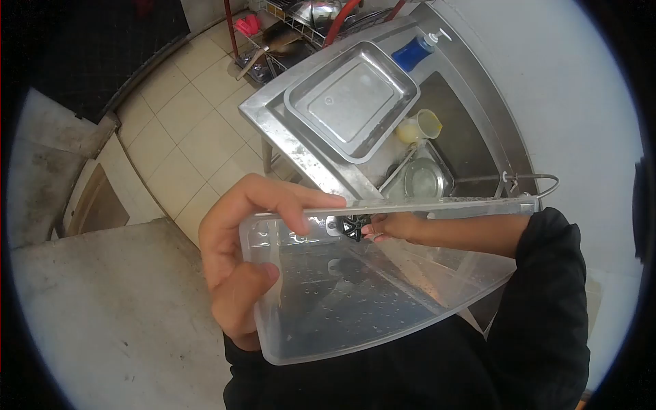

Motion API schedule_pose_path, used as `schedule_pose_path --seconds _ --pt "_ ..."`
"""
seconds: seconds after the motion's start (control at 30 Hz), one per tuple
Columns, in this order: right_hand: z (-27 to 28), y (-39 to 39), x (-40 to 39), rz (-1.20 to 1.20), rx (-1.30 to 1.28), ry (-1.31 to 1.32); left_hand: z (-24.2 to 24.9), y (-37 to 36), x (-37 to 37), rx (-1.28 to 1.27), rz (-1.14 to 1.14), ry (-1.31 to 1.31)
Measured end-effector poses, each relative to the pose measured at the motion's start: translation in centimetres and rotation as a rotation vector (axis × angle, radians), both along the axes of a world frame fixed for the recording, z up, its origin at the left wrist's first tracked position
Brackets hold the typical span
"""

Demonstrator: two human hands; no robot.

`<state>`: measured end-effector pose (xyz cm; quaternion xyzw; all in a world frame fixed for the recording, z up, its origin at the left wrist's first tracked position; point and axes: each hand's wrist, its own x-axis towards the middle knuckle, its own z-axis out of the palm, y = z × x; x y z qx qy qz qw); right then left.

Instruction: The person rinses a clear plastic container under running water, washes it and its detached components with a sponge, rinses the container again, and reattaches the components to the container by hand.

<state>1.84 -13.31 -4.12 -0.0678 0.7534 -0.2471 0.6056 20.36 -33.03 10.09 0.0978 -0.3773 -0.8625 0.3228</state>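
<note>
A clear plastic container [383,294], tilted with its wide face toward me, is wet with droplets. My left hand [239,253] grips its left end, thumb on the near face and fingers over the upper rim. My right hand [393,227] reaches in from the right, just below that rim, its fingers closed against a small shiny black thing [352,227]. What this black thing is I cannot tell. Beyond the container, a rectangular metal tray [352,99] rests on the steel sink counter [287,140].
In the sink basin [465,113] are a yellowish plastic cup [428,124] and a round metal bowl [425,179]. A blue soap bottle [411,53] stands behind the tray. A thin faucet [543,179] curves at the right. A rack [280,12] with metalware stands at the back.
</note>
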Motion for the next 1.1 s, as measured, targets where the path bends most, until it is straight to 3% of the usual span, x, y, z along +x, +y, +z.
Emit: schedule_pose_path --seconds 0.63,0.7,0.8,0.93,1.03,1.1 --pt "0.4 1.5 -0.8 0.045 0.095 0.012 0.6 1.6 -0.9 0.005 0.063 -0.095" --pt "2.5 0.4 -0.8 0.267 0.218 0.114 0.5 1.6 -0.8 -0.026 0.071 -0.087" --pt "3.5 -0.8 -1.0 0.390 0.308 0.097 0.9 1.9 -0.9 -0.015 0.094 -0.157" --pt "1.9 0.2 -1.1 0.129 0.220 0.043 1.2 1.9 -1.1 -0.036 0.104 -0.183" --pt "1.0 0.6 -1.0 0.177 0.245 0.140 1.0 2.0 -0.8 -0.101 0.104 -0.191" --pt "1.1 0.2 -1.2 0.432 0.378 0.136 0.8 2.3 -0.7 -0.072 0.126 -0.162"
